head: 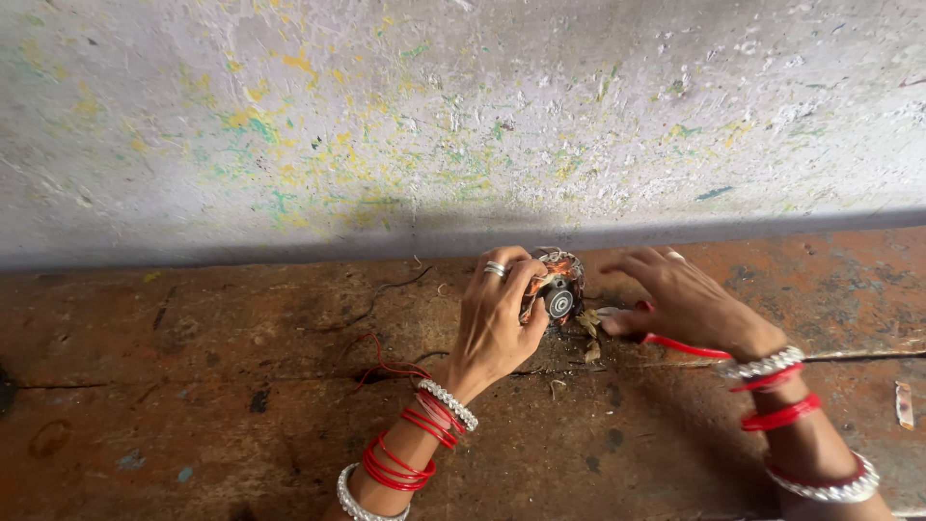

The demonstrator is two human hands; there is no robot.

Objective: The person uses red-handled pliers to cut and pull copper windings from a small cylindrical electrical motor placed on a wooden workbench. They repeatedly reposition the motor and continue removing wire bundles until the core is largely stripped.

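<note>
Left hand (494, 323) grips a small motor (555, 285) on the brown floor (212, 405). At its 3 o'clock, right hand (675, 301) closes around a red-handled tool (680, 344). Wire scraps (588, 323) lie between them.

Surface (193, 405) left of the left hand (497, 323): open, only stains and a thin dark wire (386, 294) lying flat. Wall (463, 116) closes off the far edge just behind the motor armature (555, 285); no passage behind it. Right hand (675, 299) blocks the armature's right side, with the red-handled tool (680, 344) under it. Insulation scraps (590, 333) lie just in front. Far right, the surface is bare except for a small pale scrap (904, 405).
</note>
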